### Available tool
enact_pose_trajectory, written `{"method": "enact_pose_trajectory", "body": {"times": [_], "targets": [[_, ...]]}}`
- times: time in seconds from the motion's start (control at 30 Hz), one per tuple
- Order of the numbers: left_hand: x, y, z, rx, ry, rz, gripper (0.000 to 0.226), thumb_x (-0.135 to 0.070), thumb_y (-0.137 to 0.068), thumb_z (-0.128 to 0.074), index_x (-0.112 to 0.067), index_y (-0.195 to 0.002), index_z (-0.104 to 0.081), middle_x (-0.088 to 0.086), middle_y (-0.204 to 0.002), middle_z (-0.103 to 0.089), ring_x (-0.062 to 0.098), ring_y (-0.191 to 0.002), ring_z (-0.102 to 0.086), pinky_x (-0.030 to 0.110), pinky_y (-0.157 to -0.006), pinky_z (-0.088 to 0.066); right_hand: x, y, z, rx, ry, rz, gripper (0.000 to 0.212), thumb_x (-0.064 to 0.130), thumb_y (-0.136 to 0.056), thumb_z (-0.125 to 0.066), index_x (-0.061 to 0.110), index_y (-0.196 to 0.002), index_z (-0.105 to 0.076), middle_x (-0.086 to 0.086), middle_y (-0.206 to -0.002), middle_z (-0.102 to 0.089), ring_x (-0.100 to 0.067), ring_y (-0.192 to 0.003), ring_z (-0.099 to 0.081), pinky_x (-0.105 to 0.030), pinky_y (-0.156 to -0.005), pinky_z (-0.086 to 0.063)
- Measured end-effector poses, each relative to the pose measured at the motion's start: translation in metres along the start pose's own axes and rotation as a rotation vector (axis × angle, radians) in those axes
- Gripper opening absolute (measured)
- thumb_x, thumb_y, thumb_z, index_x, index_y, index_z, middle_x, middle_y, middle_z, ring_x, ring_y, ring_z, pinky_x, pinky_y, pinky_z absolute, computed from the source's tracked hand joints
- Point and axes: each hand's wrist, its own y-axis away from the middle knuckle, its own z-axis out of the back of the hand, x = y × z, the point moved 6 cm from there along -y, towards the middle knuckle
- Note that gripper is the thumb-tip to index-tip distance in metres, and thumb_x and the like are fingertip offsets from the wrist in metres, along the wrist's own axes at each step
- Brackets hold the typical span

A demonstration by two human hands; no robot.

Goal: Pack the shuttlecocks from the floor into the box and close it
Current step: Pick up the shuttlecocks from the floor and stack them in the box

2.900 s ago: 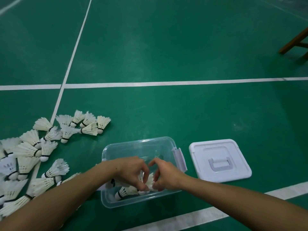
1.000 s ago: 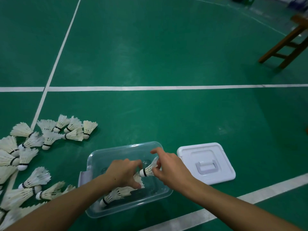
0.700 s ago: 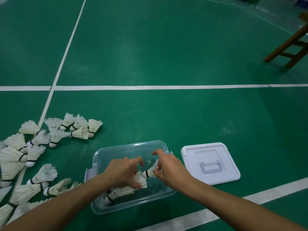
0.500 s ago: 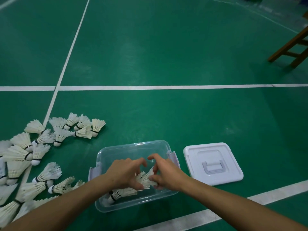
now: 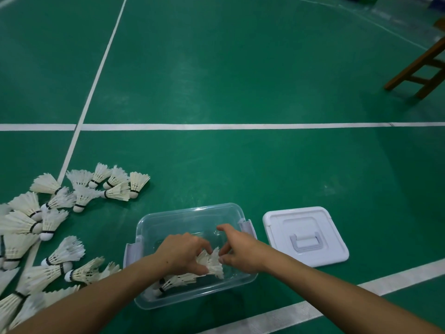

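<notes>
Both hands reach into the clear box; the left hand and right hand pinch shuttlecocks inside it. The lid lies just right; more shuttlecocks are scattered on the floor to the left.

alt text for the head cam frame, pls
Both hands, left and right, reach into a clear box on a green court, handling shuttlecocks. Many more shuttlecocks lie on the floor to its left; the white lid lies to its right.
</notes>
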Motion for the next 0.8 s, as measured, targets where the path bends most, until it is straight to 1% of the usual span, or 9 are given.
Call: {"method": "enact_pose_trajectory", "body": {"times": [0.13,0.23,0.33,0.4,0.47,0.5,0.6,0.7,0.8], "targets": [[-0.007,-0.001,0.000,-0.020,-0.005,-0.032,0.073,-0.067,-0.080,-0.072,-0.044,-0.144,-0.046,-0.014,-0.126,-0.069,0.017,-0.112,-0.067,0.033,-0.077,-0.047,0.005,0.009,0.024,-0.103,0.027,0.045,0.071,0.020,-0.101,-0.069,0.021,-0.161,-0.031,-0.002,-0.123,-0.074,-0.019,-0.116,-0.066,-0.035,-0.102,-0.053],[-0.009,0.008,0.022,-0.104,0.119,-0.112,0.098,-0.075,-0.073,-0.076,-0.040,-0.153,-0.033,-0.015,-0.135,-0.064,0.007,-0.114,-0.064,0.027,-0.083,-0.046,0.006,0.009,0.032,-0.146,-0.006,0.070,0.059,0.020,-0.102,-0.066,0.021,-0.155,-0.041,-0.001,-0.125,-0.073,-0.015,-0.108,-0.067,-0.034,-0.097,-0.056],[-0.010,0.022,0.061,-0.267,0.451,-0.221,0.119,-0.077,-0.058,-0.085,-0.036,-0.154,-0.029,-0.017,-0.121,-0.063,-0.008,-0.082,-0.059,0.012,-0.075,-0.041,0.009,0.007,0.037,-0.188,-0.146,0.115,0.051,0.012,-0.100,-0.065,0.020,-0.148,-0.048,0.000,-0.120,-0.074,-0.016,-0.096,-0.071,-0.039,-0.095,-0.061],[-0.007,0.026,0.082,-0.399,0.668,-0.268,0.122,-0.067,-0.056,-0.093,-0.031,-0.154,-0.029,-0.014,-0.115,-0.058,0.000,-0.057,-0.052,0.009,-0.059,-0.035,0.015,0.007,0.034,-0.139,-0.417,0.155,0.055,0.003,-0.096,-0.070,0.019,-0.144,-0.048,-0.004,-0.119,-0.074,-0.026,-0.098,-0.076,-0.044,-0.091,-0.063],[-0.009,0.026,0.094,-0.482,0.765,-0.301,0.117,-0.061,-0.061,-0.093,-0.030,-0.154,-0.029,-0.010,-0.113,-0.055,0.007,-0.047,-0.040,0.014,-0.050,-0.030,0.025,0.010,0.028,-0.066,-0.605,0.203,0.063,-0.002,-0.091,-0.077,0.017,-0.143,-0.047,-0.009,-0.118,-0.076,-0.021,-0.098,-0.078,-0.036,-0.086,-0.063],[-0.011,0.026,0.099,-0.517,0.793,-0.313,0.112,-0.061,-0.064,-0.089,-0.030,-0.154,-0.030,-0.008,-0.112,-0.054,0.007,-0.046,-0.036,0.016,-0.048,-0.028,0.029,0.012,0.026,-0.060,-0.609,0.229,0.066,0.000,-0.089,-0.081,0.016,-0.143,-0.047,-0.010,-0.116,-0.078,-0.016,-0.097,-0.077,-0.033,-0.088,-0.062],[-0.017,0.023,0.103,-0.602,0.850,-0.322,0.098,-0.069,-0.072,-0.076,-0.030,-0.151,-0.033,-0.005,-0.109,-0.053,0.009,-0.047,-0.031,0.020,-0.048,-0.027,0.032,0.015,0.023,-0.110,-0.576,0.251,0.070,0.009,-0.084,-0.088,0.020,-0.142,-0.050,-0.002,-0.100,-0.081,-0.010,-0.094,-0.076,-0.038,-0.098,-0.060],[-0.020,0.020,0.099,-0.632,0.959,-0.289,0.084,-0.076,-0.079,-0.066,-0.030,-0.145,-0.040,-0.006,-0.105,-0.053,0.015,-0.047,-0.034,0.031,-0.046,-0.028,0.030,0.017,0.024,-0.173,-0.583,0.255,0.069,0.010,-0.083,-0.089,0.022,-0.140,-0.052,-0.002,-0.099,-0.081,-0.015,-0.098,-0.078,-0.042,-0.098,-0.061],[-0.022,0.018,0.099,-0.623,1.103,-0.222,0.056,-0.061,-0.087,-0.065,-0.025,-0.129,-0.055,-0.010,-0.099,-0.059,0.023,-0.055,-0.047,0.040,-0.052,-0.037,0.027,0.018,0.027,-0.183,-0.593,0.293,0.065,0.009,-0.083,-0.089,0.021,-0.137,-0.055,-0.007,-0.094,-0.080,-0.020,-0.093,-0.078,-0.041,-0.095,-0.062]]}}
